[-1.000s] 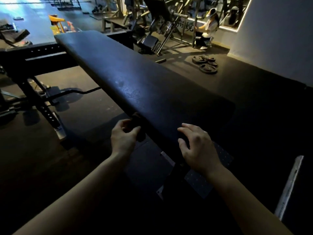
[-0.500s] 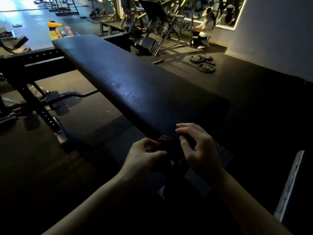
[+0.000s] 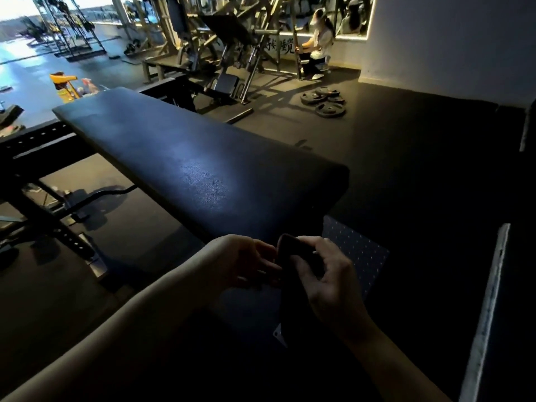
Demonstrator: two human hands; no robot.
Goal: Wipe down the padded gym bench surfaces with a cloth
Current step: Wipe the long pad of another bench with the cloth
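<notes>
1. The right hand [image 3: 327, 282] grips the dark cloth [image 3: 293, 250] in curled fingers, just off the padded bench's [image 3: 203, 163] near end.
2. The left hand [image 3: 243, 262] lies loosely spread beside the cloth; contact unclear.

Open floor [image 3: 406, 175] flanks the bench pad [image 3: 203, 163] rightward; its steel frame [image 3: 37, 146] blocks the left.
</notes>
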